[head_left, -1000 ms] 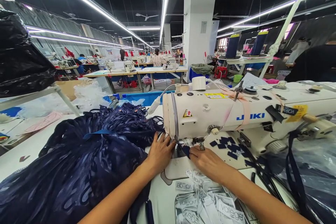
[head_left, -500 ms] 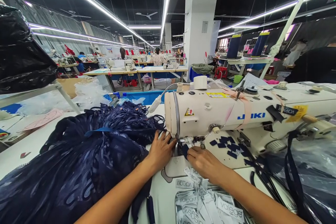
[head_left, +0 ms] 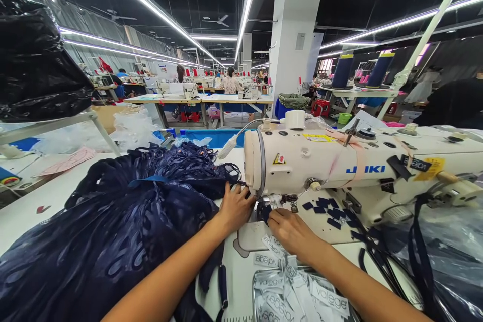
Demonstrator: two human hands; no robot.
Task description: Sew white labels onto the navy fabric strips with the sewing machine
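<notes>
Navy fabric (head_left: 113,231) beside sewing machine (head_left: 339,166)

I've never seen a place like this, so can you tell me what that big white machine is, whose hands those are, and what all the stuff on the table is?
The picture comes from a camera worn on a person's head, looking down at their own two arms. The big white thing is a sewing machine. The left hand lies flat on a huge heap of dark blue cloth, right beside the spot where the needle goes up and down. The right hand pinches a small dark blue piece under that spot. How tightly it grips is hard to tell. Nearer to us lie white labels with a word printed on them, some in a clear tray. Little dark blue patches sit under the machine's arm. Far behind are more tables with other people sewing.
</notes>
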